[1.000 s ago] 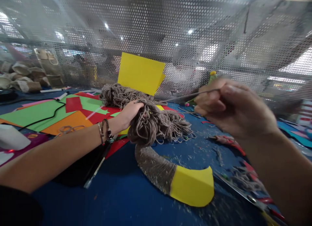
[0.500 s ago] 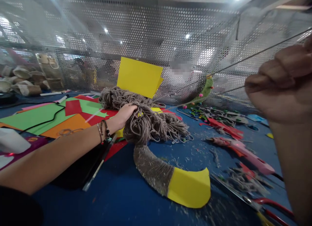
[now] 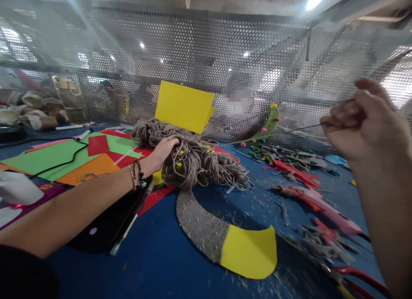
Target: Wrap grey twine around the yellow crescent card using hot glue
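Observation:
My left hand (image 3: 164,151) rests on a big tangled bundle of grey-brown cord (image 3: 193,159) on the blue table, its fingers curled into the strands. My right hand (image 3: 363,118) is raised at the right, fingers pinched on a thin strand of the cord (image 3: 309,127) that runs back toward the bundle. In front of the bundle lies a curved yellow foam shape (image 3: 249,251), its upper part wrapped in the same cord (image 3: 199,217).
Coloured foam sheets (image 3: 61,155) and a black cable lie at the left. A yellow sheet (image 3: 183,105) leans on the perforated metal screen (image 3: 206,54). A green decorated piece (image 3: 267,123), red scraps, a pink glue gun (image 3: 325,208) and scissors clutter the right side.
My right hand pulled the strand up and out to the right, then dropped a little lower. My left hand stayed on the bundle.

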A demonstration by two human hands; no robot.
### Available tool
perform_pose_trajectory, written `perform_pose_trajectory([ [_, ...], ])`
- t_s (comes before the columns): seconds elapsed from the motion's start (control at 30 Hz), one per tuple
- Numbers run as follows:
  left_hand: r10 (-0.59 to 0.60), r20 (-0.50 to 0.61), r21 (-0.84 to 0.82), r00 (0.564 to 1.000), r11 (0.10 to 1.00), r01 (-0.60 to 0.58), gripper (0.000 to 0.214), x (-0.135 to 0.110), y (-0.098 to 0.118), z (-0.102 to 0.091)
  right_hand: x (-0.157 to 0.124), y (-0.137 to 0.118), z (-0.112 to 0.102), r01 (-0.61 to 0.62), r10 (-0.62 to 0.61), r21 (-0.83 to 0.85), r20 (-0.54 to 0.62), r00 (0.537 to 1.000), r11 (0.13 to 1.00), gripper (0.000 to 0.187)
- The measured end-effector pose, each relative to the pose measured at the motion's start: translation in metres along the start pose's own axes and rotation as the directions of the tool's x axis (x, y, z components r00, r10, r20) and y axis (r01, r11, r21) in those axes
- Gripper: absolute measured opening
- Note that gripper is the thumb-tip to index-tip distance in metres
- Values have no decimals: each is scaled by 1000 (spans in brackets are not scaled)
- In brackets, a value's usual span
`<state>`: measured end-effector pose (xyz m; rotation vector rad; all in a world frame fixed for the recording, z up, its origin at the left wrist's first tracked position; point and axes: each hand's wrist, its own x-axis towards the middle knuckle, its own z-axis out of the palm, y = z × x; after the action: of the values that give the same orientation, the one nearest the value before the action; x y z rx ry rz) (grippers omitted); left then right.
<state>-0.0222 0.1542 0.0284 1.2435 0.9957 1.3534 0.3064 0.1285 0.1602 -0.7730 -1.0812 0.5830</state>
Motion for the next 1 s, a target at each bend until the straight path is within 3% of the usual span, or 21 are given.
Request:
perform_pose_trajectory([
  [0.17,15,34,55,999,998,-17,29,-5,9,3,7,19,-5,48,-40,-300,33,999,953,26],
  [0.27,35,89,83,995,996,-43,28,-11,13,8,-5,26,10,85,-39,-450,111,993,889,16],
  [0.37,55,144,106,988,992,-71,27,-18,14,14,-30,28,34,234,-125,-562,226,966,793,9],
  [0.5,87,207,121,974,986,-113,23,-28,15,22,-78,26,68,408,-106,-571,487,867,712,8],
  [0.63,133,240,120,962,979,-165,18,-39,18,30,-122,29,88,574,34,-555,736,676,602,26],
  [0.73,167,242,114,956,973,-199,18,-45,20,33,-136,33,92,594,90,-585,750,655,552,29],
  [0.83,161,241,102,957,976,-190,21,-49,22,35,-136,38,90,584,86,-586,743,664,561,17],
  [1.0,66,239,68,969,994,-85,31,-51,24,36,-127,42,89,522,28,-464,766,642,715,7],
])
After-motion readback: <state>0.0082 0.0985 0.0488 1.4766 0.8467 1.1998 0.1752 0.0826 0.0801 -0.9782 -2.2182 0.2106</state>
